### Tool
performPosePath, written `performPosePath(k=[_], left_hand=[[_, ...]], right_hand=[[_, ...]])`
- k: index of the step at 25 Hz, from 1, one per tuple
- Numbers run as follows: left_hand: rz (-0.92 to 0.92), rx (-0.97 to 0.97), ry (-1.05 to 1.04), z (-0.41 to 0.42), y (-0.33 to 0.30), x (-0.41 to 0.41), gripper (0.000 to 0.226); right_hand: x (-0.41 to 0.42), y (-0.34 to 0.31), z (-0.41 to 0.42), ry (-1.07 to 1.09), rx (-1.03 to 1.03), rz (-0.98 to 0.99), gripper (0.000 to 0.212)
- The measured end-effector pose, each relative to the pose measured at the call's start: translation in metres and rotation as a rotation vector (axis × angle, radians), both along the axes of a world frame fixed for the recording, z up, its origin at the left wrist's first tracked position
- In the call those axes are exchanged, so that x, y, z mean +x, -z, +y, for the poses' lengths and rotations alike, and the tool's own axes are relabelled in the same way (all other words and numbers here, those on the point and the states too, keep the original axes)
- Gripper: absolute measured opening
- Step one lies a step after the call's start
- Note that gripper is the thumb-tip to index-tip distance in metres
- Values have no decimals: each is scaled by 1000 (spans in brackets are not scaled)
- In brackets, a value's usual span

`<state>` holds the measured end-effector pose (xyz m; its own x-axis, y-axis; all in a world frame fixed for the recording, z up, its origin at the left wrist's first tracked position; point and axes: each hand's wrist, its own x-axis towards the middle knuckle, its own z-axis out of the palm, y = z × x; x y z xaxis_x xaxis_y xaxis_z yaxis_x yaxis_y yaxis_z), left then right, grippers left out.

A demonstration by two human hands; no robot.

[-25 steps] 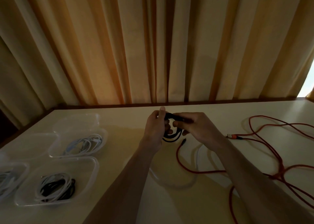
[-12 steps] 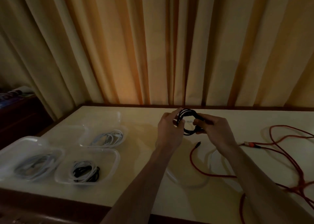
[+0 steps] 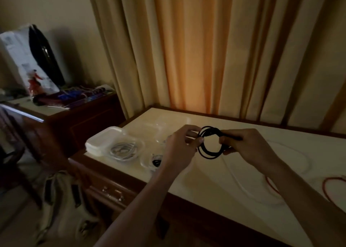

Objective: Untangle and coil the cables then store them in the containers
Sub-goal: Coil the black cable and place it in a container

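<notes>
So the black cable (image 3: 209,143) is wound into a neat round coil of several loops, thin and matte, held up in the air above the cream tabletop (image 3: 215,186), not touching it. The left hand (image 3: 179,149) pinches the coil's left side between thumb and curled fingers, and the right hand (image 3: 247,147) grips the right side, where one stiff end of the cable pokes out across its fingers.

Off to the left on the table sit the clear plastic containers. The nearest-left container (image 3: 104,143) has a coiled white cable (image 3: 122,150) in it. The one beside it (image 3: 148,162), partly hidden behind the left wrist, holds a mix of white and black cable. There's another clear one further back (image 3: 168,123), too dim to tell what's inside.

Loose white cable (image 3: 241,183) and red cable (image 3: 325,188) lie on the table at right.
</notes>
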<state>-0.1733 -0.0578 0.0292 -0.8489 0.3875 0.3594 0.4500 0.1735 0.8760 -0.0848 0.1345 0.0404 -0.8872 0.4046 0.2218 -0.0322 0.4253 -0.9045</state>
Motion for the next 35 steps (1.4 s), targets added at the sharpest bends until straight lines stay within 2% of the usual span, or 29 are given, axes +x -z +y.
performPosePath(k=[6, 9, 11, 16, 20, 22, 26, 29, 35], left_hand=[[34, -16, -117, -89, 4, -31, 28], [31, -40, -184, -117, 4, -50, 32], [-7, -32, -244, -127, 3, -68, 31], [-8, -93, -303, -137, -6, -122, 33], [43, -222, -316, -138, -17, -165, 34], [58, -293, -310, -133, -18, -177, 36], [83, -474, -265, -128, -9, -194, 40], [134, -637, -186, -131, 4, -198, 39], [184, -797, -86, -135, 7, -206, 34]], right_hand=[[-47, 1, -87, -55, -31, 30, 20], [-77, -1, -118, -45, -88, 38, 25], [-101, -3, -135, -8, -113, 52, 32], [-160, -8, -156, 89, -100, -14, 20], [-197, -6, -164, 127, -96, -89, 18], [-209, -3, -166, 143, -29, -97, 20], [-231, 13, -164, 180, 305, -199, 21], [-237, 23, -166, 179, 403, -278, 18], [-242, 32, -166, 157, 572, -287, 15]])
